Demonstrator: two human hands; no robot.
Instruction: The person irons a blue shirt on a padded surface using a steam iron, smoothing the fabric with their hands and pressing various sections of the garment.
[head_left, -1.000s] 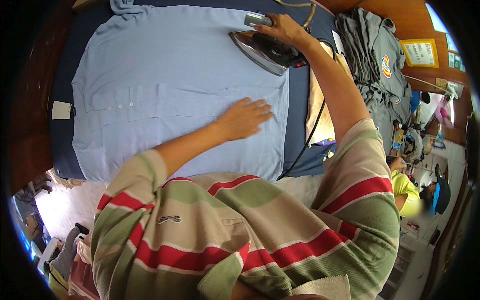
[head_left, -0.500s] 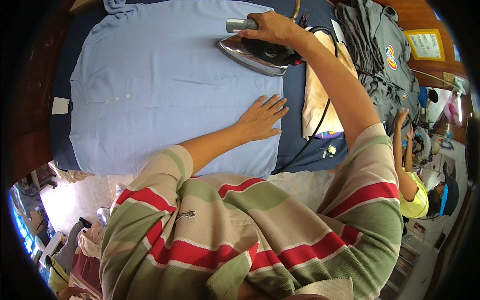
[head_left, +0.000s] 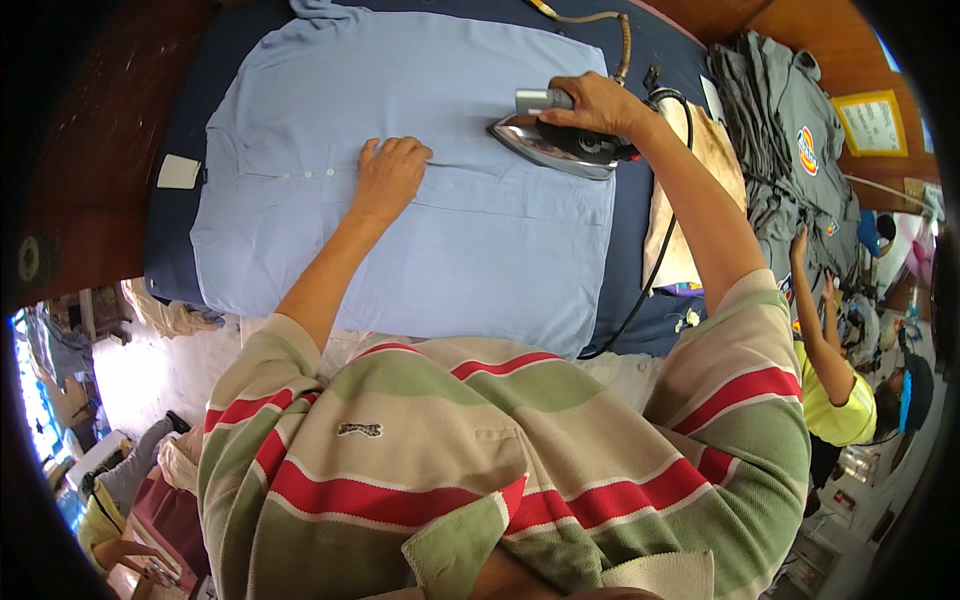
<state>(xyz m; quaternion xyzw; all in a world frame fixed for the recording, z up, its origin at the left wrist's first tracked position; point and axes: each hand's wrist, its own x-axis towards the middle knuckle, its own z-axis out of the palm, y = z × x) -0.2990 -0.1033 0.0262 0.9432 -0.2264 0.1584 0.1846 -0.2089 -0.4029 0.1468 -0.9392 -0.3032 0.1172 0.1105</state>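
A light-blue shirt [head_left: 470,270] lies spread over the dark blue table cover [head_left: 640,215], its few white buttons towards the left. My right hand [head_left: 600,105] is wrapped round the grey handle of a clothes iron [head_left: 560,148]. The iron's soleplate rests on the shirt near its right edge, tip pointing left. My left hand [head_left: 392,180] is on the shirt's middle, just right of the buttons, fingers bent and close together on the cloth; its fingertips are partly hidden. Short creases run between this hand and the iron.
A black cord [head_left: 655,245] hangs past a folded cream cloth [head_left: 705,175] on the right. A tan hose [head_left: 626,50] rises behind the iron. Dark grey garments [head_left: 785,130] are piled at the far right, with a person in yellow [head_left: 840,400] reaching there. A white tag [head_left: 179,171] lies left.
My left hand has gone from lying flat with spread fingers near the shirt's right edge to the middle, fingers now bent. The iron stays near the right edge in my right hand. The view has shifted.
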